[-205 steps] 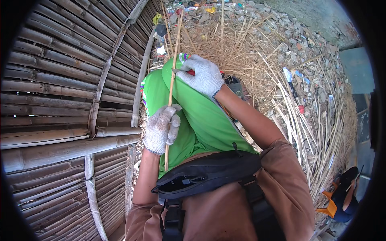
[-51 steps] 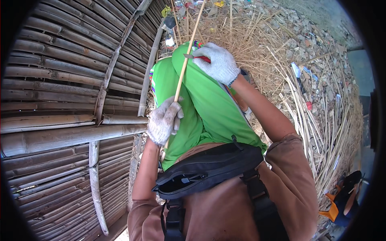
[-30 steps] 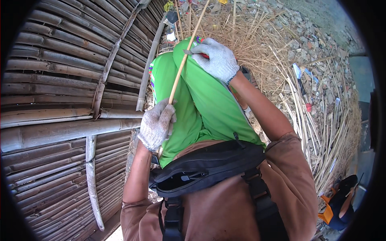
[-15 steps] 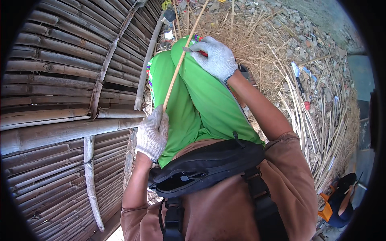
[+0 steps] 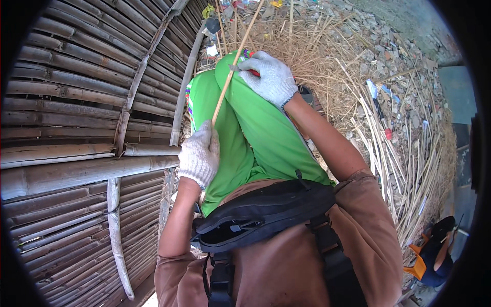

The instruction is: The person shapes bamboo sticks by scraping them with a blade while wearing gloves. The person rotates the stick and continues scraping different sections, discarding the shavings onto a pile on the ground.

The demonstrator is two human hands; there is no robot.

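A long thin bamboo strip (image 5: 239, 55) slants across my knees, its far end running off the top edge. My left hand (image 5: 199, 155), in a white knitted glove, is closed round the strip's near end over my left thigh. On the right knee rests my gloved right hand (image 5: 271, 78), curled round a knife with a red handle (image 5: 254, 73). Its short metal blade (image 5: 233, 67) touches the strip where it crosses the knee. Green trousers (image 5: 266, 123) lie under the strip and both hands.
A slatted bamboo wall (image 5: 66, 102) stands close on my left. Straw-like shavings (image 5: 312, 46) cover the rubble ahead. On the right lies a pile of pale bamboo strips (image 5: 388, 163). A person by an orange stool (image 5: 417, 263) is at the lower right. A black bag (image 5: 276, 204) crosses my waist.
My left hand has moved a little forward and to the right with the strip's near end. My right hand and the knife have shifted slightly left.
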